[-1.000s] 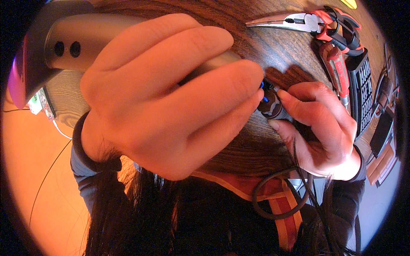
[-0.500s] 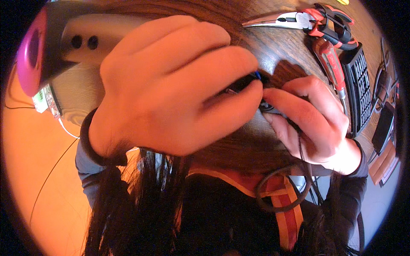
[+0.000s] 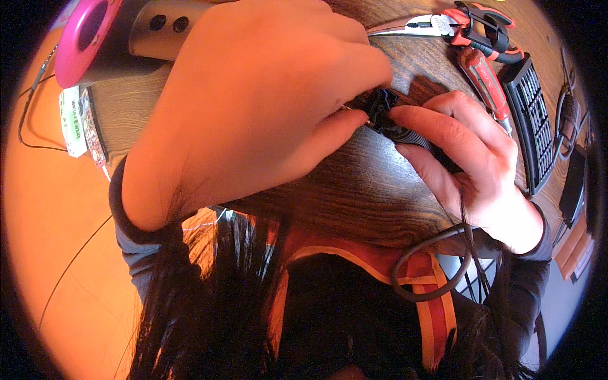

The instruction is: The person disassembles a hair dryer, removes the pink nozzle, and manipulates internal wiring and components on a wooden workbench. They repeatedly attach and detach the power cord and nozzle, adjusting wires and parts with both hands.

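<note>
My right hand (image 3: 465,152) pinches a small black cable end (image 3: 405,133) between thumb and index finger. Its sleeve looks ribbed, and a bit of blue wire shows at its inner side. From it a dark cable (image 3: 396,278) seems to hang in a loop below my right wrist. My left hand (image 3: 285,95), large in the picture, meets the other side of this part with fingers closed. Between the left thumb and fingers a thin shiny metal bit (image 3: 346,107) peeks out; the rest of what they grip is hidden.
At the upper left lies a hair dryer (image 3: 168,25) with a pink ring head. Red-and-black pliers (image 3: 437,26), a red-handled screwdriver (image 3: 484,82) and a black slotted case (image 3: 532,126) lie at the right. A phone-like patterned slab (image 3: 92,126) sits by the left table edge.
The view has shifted slightly. My left hand has moved up and back from my right fingers, and more of the black cable end and its ribbed sleeve now shows between the hands.
</note>
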### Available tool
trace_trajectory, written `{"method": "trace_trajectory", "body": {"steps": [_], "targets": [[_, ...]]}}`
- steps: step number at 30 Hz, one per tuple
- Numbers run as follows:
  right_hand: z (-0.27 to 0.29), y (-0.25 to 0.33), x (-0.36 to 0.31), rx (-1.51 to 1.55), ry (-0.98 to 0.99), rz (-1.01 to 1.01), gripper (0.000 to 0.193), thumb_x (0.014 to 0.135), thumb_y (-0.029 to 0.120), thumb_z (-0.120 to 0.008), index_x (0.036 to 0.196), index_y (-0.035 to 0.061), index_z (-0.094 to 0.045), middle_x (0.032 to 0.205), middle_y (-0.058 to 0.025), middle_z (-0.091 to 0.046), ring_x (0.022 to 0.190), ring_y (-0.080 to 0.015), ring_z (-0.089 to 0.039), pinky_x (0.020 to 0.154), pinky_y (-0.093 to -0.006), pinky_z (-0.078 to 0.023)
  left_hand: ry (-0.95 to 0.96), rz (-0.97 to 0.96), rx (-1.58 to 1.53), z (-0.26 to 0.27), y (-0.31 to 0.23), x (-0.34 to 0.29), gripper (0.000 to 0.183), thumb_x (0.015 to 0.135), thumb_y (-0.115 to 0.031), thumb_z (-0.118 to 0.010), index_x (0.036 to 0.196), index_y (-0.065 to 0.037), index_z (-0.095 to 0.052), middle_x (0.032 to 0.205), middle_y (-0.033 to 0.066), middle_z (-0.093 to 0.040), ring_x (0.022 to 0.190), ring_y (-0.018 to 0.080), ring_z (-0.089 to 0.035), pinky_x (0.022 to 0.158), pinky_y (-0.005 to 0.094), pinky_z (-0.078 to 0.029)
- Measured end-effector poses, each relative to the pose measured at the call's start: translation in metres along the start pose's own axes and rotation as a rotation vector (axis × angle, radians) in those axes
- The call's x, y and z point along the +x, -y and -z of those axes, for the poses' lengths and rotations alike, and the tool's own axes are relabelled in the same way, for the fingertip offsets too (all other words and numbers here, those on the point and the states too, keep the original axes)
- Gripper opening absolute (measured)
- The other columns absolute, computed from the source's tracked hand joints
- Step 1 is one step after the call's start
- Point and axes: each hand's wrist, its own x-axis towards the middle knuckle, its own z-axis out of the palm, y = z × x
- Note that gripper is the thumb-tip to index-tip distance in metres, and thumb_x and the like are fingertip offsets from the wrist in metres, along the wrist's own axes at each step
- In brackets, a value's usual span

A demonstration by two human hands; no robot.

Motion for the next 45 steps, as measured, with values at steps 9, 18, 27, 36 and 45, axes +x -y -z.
{"method": "trace_trajectory", "body": {"steps": [9, 18, 27, 36, 45], "targets": [[0.004, 0.003, -0.001, -0.031, 0.041, -0.007, 0.032, 0.071, 0.0, -0.071, 0.101, -0.004, -0.062, 0.086, -0.0135, -0.058, 0.076, -0.0257, -0.057, 0.066, -0.031, -0.048, 0.1, -0.016, 0.004, -0.003, 0.0, -0.001, 0.031, 0.061, -0.007, -0.072, 0.091, -0.005, -0.063, 0.093, 0.0106, -0.064, 0.086, 0.0281, -0.061, 0.074, 0.0344, -0.048], [0.005, 0.005, 0.001, -0.028, 0.061, -0.025, 0.031, 0.071, 0.0, -0.07, 0.101, -0.0038, -0.062, 0.087, -0.0141, -0.057, 0.079, -0.0262, -0.057, 0.069, -0.032, -0.047, 0.132, -0.039, 0.035, -0.009, 0.0, -0.006, 0.031, 0.062, -0.008, -0.071, 0.092, -0.005, -0.063, 0.094, 0.0111, -0.063, 0.086, 0.028, -0.061, 0.074, 0.0344, -0.048], [0.007, 0.01, 0.004, -0.113, 0.124, -0.023, 0.031, 0.073, -0.002, -0.067, 0.103, -0.0044, -0.061, 0.09, -0.0143, -0.054, 0.08, -0.0267, -0.056, 0.071, -0.0322, -0.047, 0.206, -0.065, 0.049, -0.013, 0.011, -0.009, 0.03, 0.063, -0.008, -0.071, 0.092, -0.005, -0.063, 0.094, 0.0115, -0.062, 0.086, 0.0278, -0.06, 0.074, 0.0343, -0.048], [0.007, 0.012, 0.011, -0.137, 0.162, -0.044, 0.029, 0.073, -0.002, -0.066, 0.101, -0.004, -0.061, 0.09, -0.0134, -0.056, 0.08, -0.0263, -0.057, 0.07, -0.0322, -0.048, 0.274, -0.089, 0.007, -0.01, 0.018, -0.015, 0.029, 0.065, -0.009, -0.07, 0.092, -0.005, -0.063, 0.095, 0.012, -0.062, 0.086, 0.0277, -0.06, 0.074, 0.0342, -0.048], [-0.004, 0.004, 0.009, -0.032, -0.036, -0.034, 0.031, 0.066, 0.006, -0.076, 0.093, -0.0008, -0.064, 0.081, -0.0105, -0.058, 0.073, -0.0238, -0.059, 0.064, -0.0316, -0.049, 0.228, -0.125, -0.006, -0.012, 0.022, -0.012, 0.028, 0.066, -0.009, -0.069, 0.093, -0.005, -0.062, 0.096, 0.0125, -0.061, 0.086, 0.0276, -0.059, 0.074, 0.0341, -0.048]]}}
